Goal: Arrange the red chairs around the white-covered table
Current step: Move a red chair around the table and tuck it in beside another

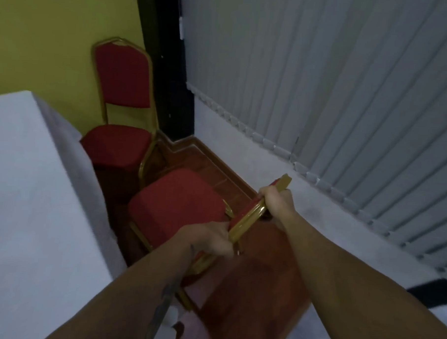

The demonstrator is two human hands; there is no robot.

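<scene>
A red chair with a gold frame [176, 205] stands right below me, its seat facing the white-covered table [31, 199] on the left. My left hand [209, 239] grips the near end of the chair's top rail. My right hand [277, 203] grips the far end of the same rail. A second red chair [122, 88] stands further back against the yellow wall, its seat close to the table's far corner. The legs of the near chair are mostly hidden by my arms.
Grey vertical blinds [336, 84] cover the right side above a pale low wall. A black pillar [168, 64] stands in the corner. Reddish-brown floor [250, 286] shows in a narrow strip between table and wall.
</scene>
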